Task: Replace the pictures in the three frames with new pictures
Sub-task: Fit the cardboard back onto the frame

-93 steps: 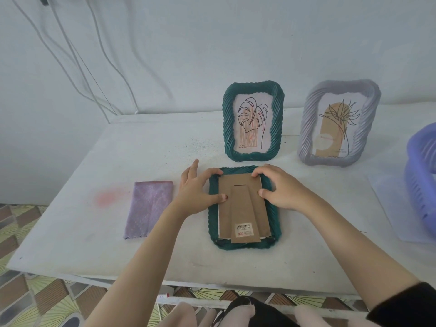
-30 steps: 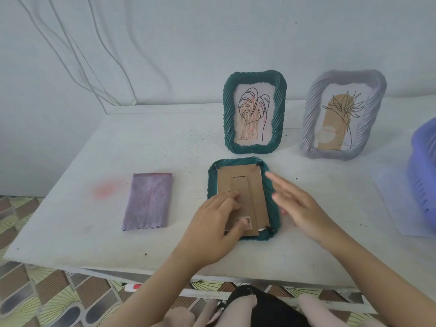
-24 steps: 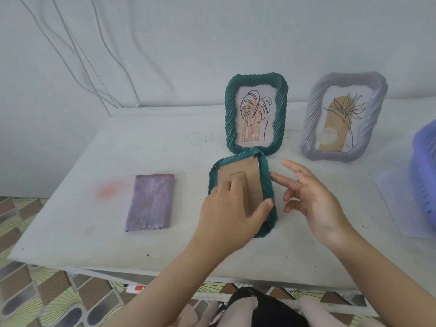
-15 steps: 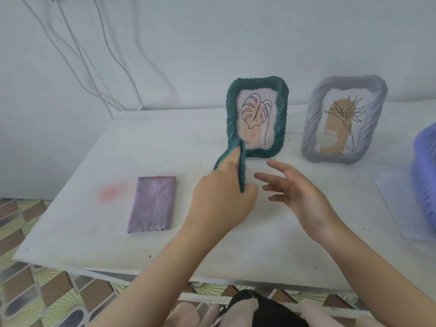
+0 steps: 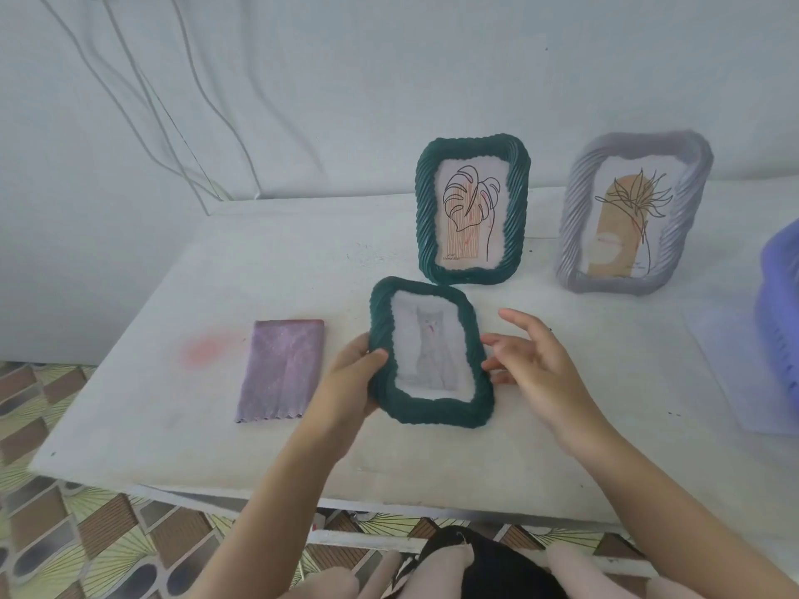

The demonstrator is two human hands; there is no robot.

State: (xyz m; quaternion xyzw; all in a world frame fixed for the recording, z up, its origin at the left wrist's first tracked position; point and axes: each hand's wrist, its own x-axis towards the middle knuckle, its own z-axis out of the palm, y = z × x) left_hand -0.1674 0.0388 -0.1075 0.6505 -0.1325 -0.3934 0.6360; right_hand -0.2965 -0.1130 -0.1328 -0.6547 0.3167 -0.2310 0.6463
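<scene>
A dark green frame (image 5: 432, 406) with a faint grey cat picture faces me, lifted off the table and tilted. My left hand (image 5: 352, 378) grips its left edge, thumb on the front rim. My right hand (image 5: 529, 361) hovers beside the frame's right edge with fingers spread, its fingertips at or just short of the rim. Behind, a second green frame (image 5: 472, 214) with a leaf drawing stands upright. To its right stands a grey-lilac frame (image 5: 633, 218) with a plant drawing.
A folded purple cloth (image 5: 283, 369) lies on the white table (image 5: 216, 270) at the left. A purple plastic basket (image 5: 778, 304) sits at the right edge on a sheet of white paper (image 5: 735, 382). Cables hang on the wall behind.
The green frame lay face down with its cardboard back up. My left hand picked it up and turned it over, so the cat picture now faces me. My right hand came alongside.
</scene>
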